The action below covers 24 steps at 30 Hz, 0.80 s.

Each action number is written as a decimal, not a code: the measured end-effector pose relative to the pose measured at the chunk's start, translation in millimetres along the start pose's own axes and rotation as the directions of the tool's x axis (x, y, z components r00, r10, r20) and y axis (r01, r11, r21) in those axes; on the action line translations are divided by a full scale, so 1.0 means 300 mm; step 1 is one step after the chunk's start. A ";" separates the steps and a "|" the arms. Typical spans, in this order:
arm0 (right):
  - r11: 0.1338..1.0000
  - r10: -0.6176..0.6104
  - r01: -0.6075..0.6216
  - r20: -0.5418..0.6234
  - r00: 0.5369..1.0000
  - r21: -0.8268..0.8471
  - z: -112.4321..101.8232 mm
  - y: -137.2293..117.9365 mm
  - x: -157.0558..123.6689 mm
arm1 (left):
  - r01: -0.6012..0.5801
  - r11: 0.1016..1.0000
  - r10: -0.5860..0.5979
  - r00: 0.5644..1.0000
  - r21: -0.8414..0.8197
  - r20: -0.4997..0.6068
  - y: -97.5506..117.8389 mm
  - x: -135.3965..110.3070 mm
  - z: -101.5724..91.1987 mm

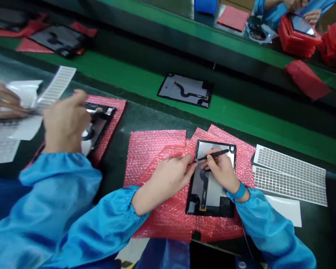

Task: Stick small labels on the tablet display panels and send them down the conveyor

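Observation:
A black tablet panel with a grey back and a flex cable lies on pink bubble wrap in front of me. My right hand is closed on thin black tweezers, whose tip points at the panel's upper left edge. My left hand rests on the bubble wrap beside the panel. Its fingertips are pinched together at the tweezers' tip, and I cannot make out what they hold.
Two sheets of small grey stickers lie to the right. A second panel sits on the green conveyor belt. A co-worker's hand and blue sleeve work on another panel at the left. Red trays stand far right.

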State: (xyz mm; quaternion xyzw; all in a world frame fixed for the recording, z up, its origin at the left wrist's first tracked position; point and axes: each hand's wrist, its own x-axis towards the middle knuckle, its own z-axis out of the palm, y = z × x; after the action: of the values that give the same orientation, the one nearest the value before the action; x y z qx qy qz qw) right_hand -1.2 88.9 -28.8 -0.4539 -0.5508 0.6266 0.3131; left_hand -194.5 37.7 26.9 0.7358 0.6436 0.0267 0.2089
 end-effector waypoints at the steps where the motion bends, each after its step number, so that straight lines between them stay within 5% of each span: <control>1: 1.000 -0.006 0.006 0.017 1.000 -0.006 0.001 0.003 0.004 | 0.082 0.997 -0.082 0.997 0.002 -0.001 -0.011 -0.002 0.004; 4: 0.999 -0.036 0.037 0.043 0.998 -0.024 0.002 0.009 0.014 | 0.171 0.982 -0.169 0.985 -0.079 0.036 -0.028 -0.005 0.026; 10: 0.996 -0.083 0.085 0.053 0.995 -0.038 0.003 0.029 0.036 | 0.160 0.974 -0.159 0.987 -0.161 0.019 -0.031 0.007 0.057; 16: 0.975 -0.058 0.063 -0.026 0.998 0.215 0.006 0.019 0.045 | 0.276 0.952 -0.287 0.955 -0.132 -0.069 -0.053 0.014 0.059; 24: 0.956 -0.110 0.160 -0.209 0.972 0.245 -0.216 -0.043 -0.170 | 0.116 0.912 -0.160 0.984 -0.394 -0.081 -0.024 0.035 0.004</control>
State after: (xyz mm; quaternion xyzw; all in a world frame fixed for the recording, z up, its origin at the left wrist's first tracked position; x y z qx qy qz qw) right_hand 76.6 72.3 -3.7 -0.4285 -0.4607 0.6236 0.4640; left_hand -199.1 47.9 21.1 0.6299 0.6867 0.1797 0.3152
